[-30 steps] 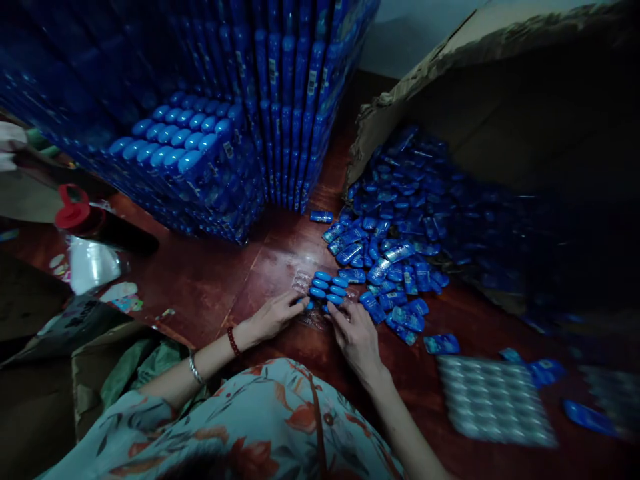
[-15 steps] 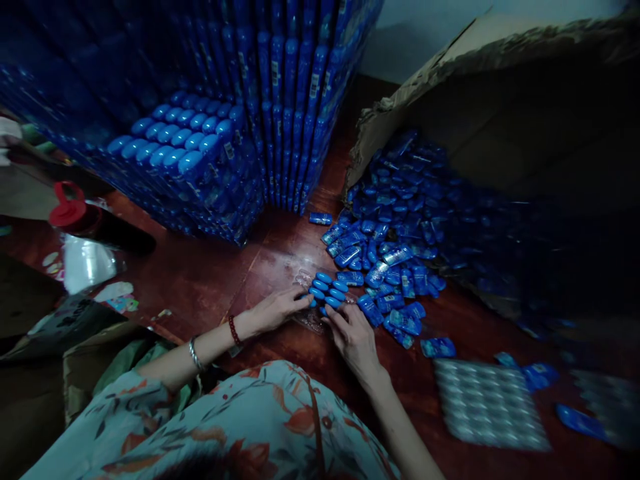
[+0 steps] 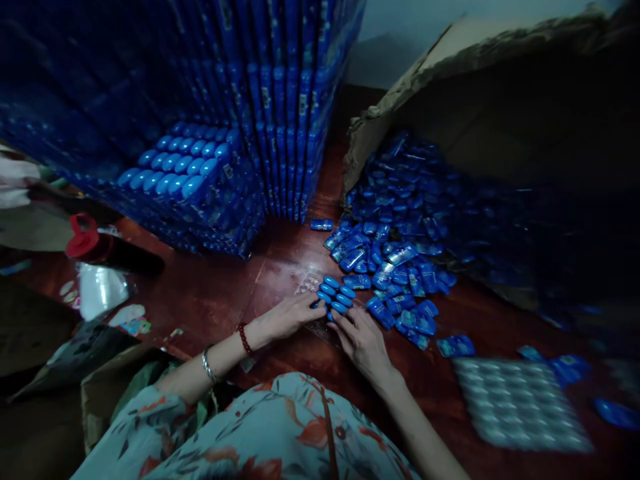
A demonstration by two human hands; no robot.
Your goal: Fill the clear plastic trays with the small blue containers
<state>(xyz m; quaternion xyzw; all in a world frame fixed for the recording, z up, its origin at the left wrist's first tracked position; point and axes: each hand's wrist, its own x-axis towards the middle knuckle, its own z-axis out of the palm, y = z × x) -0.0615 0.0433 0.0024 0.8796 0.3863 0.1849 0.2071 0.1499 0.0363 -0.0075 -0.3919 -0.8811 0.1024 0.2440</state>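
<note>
A clear plastic tray (image 3: pixel 309 285) lies on the red-brown wooden floor, partly filled with several small blue oval containers (image 3: pixel 336 294). My left hand (image 3: pixel 287 316) rests at the tray's near left edge, its fingertips pinched on a blue container in the tray. My right hand (image 3: pixel 364 340) is at the tray's near right edge, fingers curled and touching the nearest blue containers. A loose pile of the same blue containers (image 3: pixel 395 263) spreads just right of the tray.
A torn cardboard box (image 3: pixel 450 87) lies on its side at the right, spilling blue containers. Tall stacks of filled trays (image 3: pixel 200 167) stand behind. Empty clear trays (image 3: pixel 520 407) lie at the right front. A red-capped bottle (image 3: pixel 100 250) and wrappers lie left.
Both hands stay at the tray and have barely shifted; the view has tilted slightly, so everything sits a little lower and further right in the picture.
</note>
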